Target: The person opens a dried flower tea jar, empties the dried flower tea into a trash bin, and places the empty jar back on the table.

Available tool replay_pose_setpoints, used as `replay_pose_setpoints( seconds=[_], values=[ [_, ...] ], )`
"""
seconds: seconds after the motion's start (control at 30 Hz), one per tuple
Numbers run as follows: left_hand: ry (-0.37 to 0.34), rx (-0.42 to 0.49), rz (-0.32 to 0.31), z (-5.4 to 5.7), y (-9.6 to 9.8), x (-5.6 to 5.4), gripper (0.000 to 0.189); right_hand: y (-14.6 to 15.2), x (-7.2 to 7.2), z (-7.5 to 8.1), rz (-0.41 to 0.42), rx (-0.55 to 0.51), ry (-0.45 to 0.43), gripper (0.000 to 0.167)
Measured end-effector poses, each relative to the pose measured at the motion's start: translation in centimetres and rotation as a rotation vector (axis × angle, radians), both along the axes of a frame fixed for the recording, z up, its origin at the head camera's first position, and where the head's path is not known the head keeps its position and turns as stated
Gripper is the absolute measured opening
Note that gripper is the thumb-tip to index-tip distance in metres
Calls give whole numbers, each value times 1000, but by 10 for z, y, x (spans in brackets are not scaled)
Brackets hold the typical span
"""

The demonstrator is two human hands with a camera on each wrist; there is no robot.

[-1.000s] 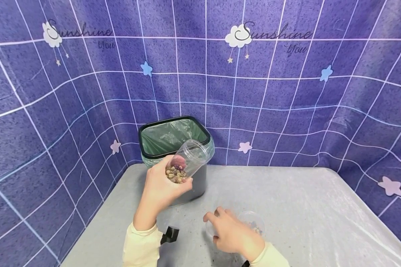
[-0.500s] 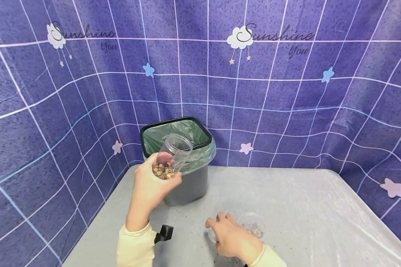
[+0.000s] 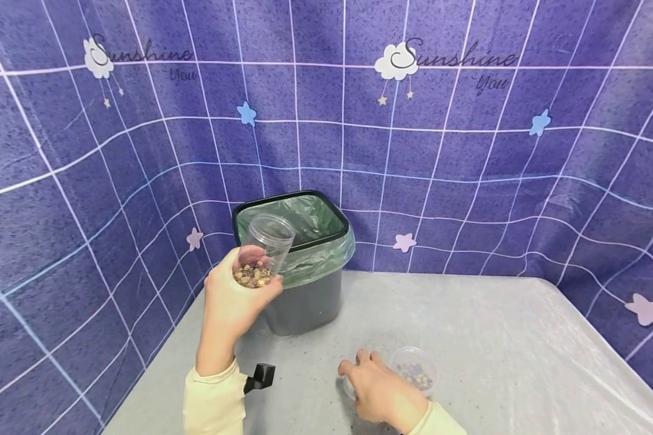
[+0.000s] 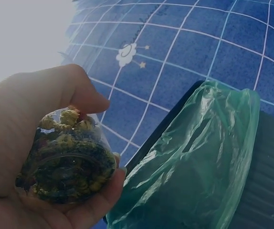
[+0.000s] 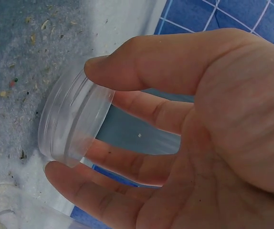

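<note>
My left hand (image 3: 225,296) grips a clear plastic jar (image 3: 272,241), which leans in front of the bin's near rim, mouth up. Dried flower buds (image 3: 253,275), yellowish and dark, fill its lower part; the left wrist view shows them through the base, with the thumb and fingers (image 4: 101,195) curled round the wall. Low over the table, my right hand (image 3: 383,386) pinches a clear round lid (image 5: 75,119) by its edge between thumb and fingers. Just right of that hand stands another clear round container (image 3: 433,365) with some dried buds inside.
A dark grey bin (image 3: 310,305) with a black rim and green liner bag (image 3: 321,260) stands at the table's back left. Small crumbs dot the grey table (image 3: 484,338). A purple gridded curtain (image 3: 457,151) hangs behind and along the left.
My left hand has moved left with the jar, and the jar has turned more upright. The right hand stays in nearly the same place with the lid.
</note>
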State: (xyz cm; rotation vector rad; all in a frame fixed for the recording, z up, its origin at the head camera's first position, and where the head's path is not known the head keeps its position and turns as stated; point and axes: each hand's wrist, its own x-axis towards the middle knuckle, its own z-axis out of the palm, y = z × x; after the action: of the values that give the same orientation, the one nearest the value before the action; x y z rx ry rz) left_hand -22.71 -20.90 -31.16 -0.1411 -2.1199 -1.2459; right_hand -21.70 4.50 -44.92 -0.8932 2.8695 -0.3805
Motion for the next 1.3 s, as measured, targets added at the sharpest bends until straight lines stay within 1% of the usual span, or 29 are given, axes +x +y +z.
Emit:
replay_pose_setpoints(
  seconds=[0.13,0.37,0.63,0.83,0.97,1.17,1.23,1.3],
  values=[
    [5,11,24,0,-4,0,48,0,0,-1,6,6,6,54],
    [-3,3,63,1,-7,2,48,1,2,-6,18,15,63,52],
    [-3,16,88,1,-11,2,46,2,3,-9,36,14,86,51],
    [-1,31,89,3,-14,4,45,1,2,-8,49,-6,109,50],
    [-5,37,103,4,-15,7,45,0,2,-7,61,-17,110,49],
    [-5,31,116,4,-17,7,45,1,0,-7,50,7,97,51],
    [-3,33,118,4,-18,7,45,1,0,-8,51,15,103,52],
    [-4,38,121,4,-19,7,45,1,2,-8,63,11,128,52]
  ],
)
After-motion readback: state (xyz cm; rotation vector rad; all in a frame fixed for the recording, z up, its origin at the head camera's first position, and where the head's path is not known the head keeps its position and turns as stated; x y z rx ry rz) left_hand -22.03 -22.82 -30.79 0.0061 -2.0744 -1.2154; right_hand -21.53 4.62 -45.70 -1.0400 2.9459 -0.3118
